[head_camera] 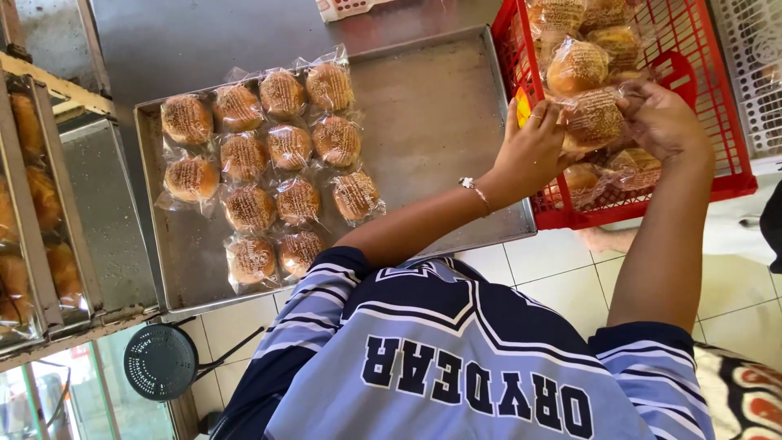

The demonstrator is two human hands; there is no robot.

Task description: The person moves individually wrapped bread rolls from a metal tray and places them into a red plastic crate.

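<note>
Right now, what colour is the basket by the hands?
Red, a plastic lattice basket; clearest in the head view.

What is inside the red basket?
The red basket holds wrapped buns; both hands grip one. Lower buns are partly covered.

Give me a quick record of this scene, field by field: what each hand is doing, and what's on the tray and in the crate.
Left hand: grips one side of a wrapped bun
Right hand: grips the bun's other side
Position: bun held over the red crate
Crate contents: more wrapped buns
Metal tray: thirteen wrapped buns in rows on one half, other half bare
Wrist: bracelet on the left
</note>
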